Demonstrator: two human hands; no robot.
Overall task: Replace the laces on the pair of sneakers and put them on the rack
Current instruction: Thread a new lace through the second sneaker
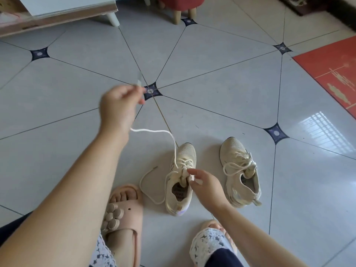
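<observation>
Above the sneaker (pixel 181 189), left hand (pixel 119 106) aloft with lace (pixel 154 131).

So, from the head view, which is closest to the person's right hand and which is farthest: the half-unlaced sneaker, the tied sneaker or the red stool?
1. The half-unlaced sneaker: the right hand pinches it at the tongue.
2. The tied sneaker: on the floor just to the right of the hand.
3. The red stool: far across the floor, at the top edge.

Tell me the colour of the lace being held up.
Cream lace, matching the sneaker; head view shows it best.
</observation>
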